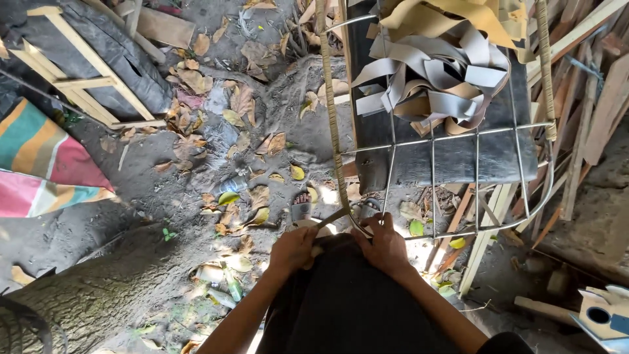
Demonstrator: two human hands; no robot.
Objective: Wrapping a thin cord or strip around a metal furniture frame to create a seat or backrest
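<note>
A metal wire frame [477,134] with a grid of rods stands in front of me, its left rod wrapped in tan strip [331,111]. My left hand [293,249] pinches the loose end of a flat tan strip [334,216] near the frame's lower left corner. My right hand [385,246] grips the frame's bottom rod at that same corner, fingers closed around it. A heap of grey and tan strips [436,62] lies on a black board [452,157] behind the grid. My dark-clothed lap fills the space below both hands.
Dirt ground with dry leaves [216,124] and a crushed plastic bottle [232,185]. A wooden frame on black sheeting [85,78] at upper left, striped cloth [39,157] at left, wooden slats [590,98] at right. A sandalled foot [301,206] shows below the frame.
</note>
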